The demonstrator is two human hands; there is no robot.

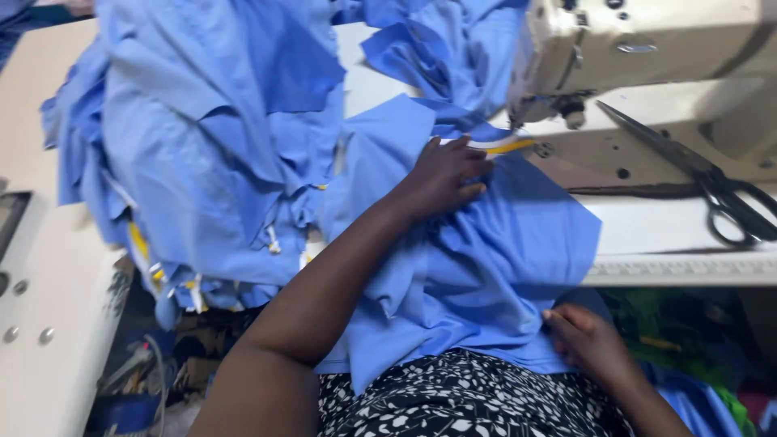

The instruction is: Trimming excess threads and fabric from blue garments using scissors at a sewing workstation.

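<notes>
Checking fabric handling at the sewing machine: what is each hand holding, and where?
Left hand presses flat on the blue fabric; right hand pinches its lower edge.

Left hand [447, 171] lies flat, fingers spread, on the blue cloth [486, 259], just beside the sewing machine [639, 40] head. Right hand [589, 340] pinches the cloth's lower edge at the lap, over a black-and-white patterned dress [469, 400]. A big heap of blue pieces [210, 137] sits to the left on the table [32, 105]. Black scissors [704, 174] rest on the machine bed, well apart from both hands.
</notes>
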